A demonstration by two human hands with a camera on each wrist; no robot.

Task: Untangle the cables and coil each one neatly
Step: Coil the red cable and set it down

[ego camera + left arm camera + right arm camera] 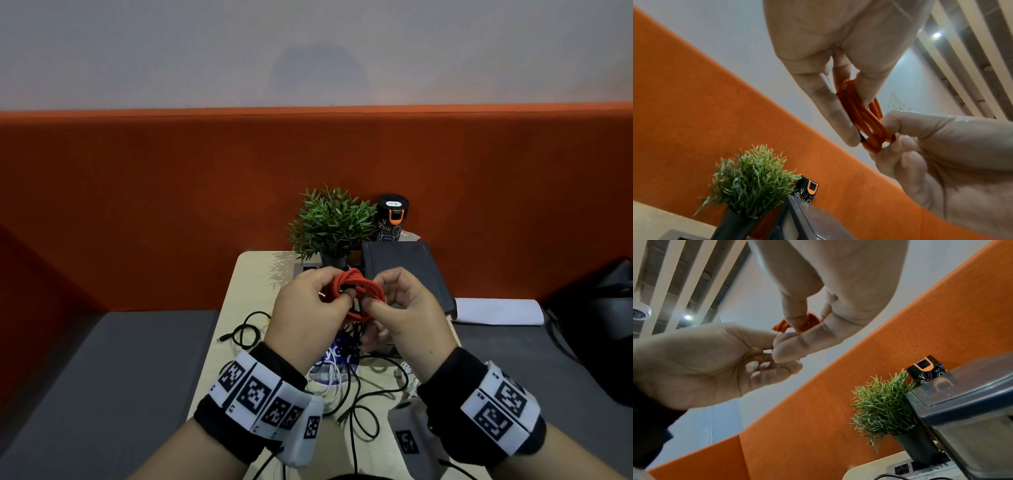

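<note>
A red braided cable (pixel 358 288), wound into a small coil, is held up above the beige table (pixel 233 359). My left hand (pixel 329 295) pinches its left side. My right hand (pixel 382 302) pinches its right side between thumb and forefinger. In the left wrist view the coil (pixel 865 120) sits between my left fingers (pixel 840 116) and the right hand (pixel 920 138). The right wrist view shows only a little of the coil (pixel 812 321) behind my right fingers (pixel 795 318). Loose black cables (pixel 363 404) and a white cable (pixel 329 383) lie tangled on the table below.
At the table's back stand a green potted plant (pixel 330 226), a black tumbler (pixel 393 217) and a dark closed case (pixel 407 270). A power strip (pixel 308 268) lies by the pot. On the grey bench to the right lie a white cloth (pixel 496 310) and a black bag (pixel 603 325).
</note>
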